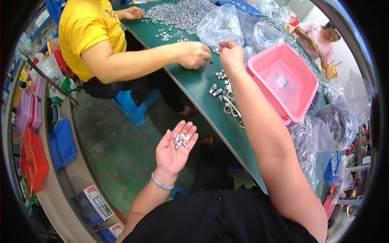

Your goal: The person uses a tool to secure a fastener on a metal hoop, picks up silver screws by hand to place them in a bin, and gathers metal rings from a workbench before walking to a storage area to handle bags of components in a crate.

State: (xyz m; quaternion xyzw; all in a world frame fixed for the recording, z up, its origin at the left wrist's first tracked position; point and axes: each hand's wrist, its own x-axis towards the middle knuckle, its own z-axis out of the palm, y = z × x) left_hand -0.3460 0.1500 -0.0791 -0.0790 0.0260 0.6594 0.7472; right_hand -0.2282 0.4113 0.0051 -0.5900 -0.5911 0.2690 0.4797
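My left hand (173, 154), palm up and slightly cupped, carries several small silver bolts (180, 141) over the floor beside the table. My right arm reaches across the green table (214, 106), where my right hand (231, 56) is closed with its fingertips pinched together. Whatever it may hold is too small to make out. Below and beside that hand lie loose metal fittings and rings (229, 101). A pink plastic basket (283, 77) stands just right of my right forearm. Close to my right hand, a co-worker's closed hand (195, 55) hovers over the table.
Clear plastic bags (221, 26) and a big heap of small metal parts (182, 15) cover the far table. The co-worker in yellow (91, 36) is at the left, near a blue stool (135, 106). Another person (318, 40) is at far right. Scales (97, 202) stand lower left.
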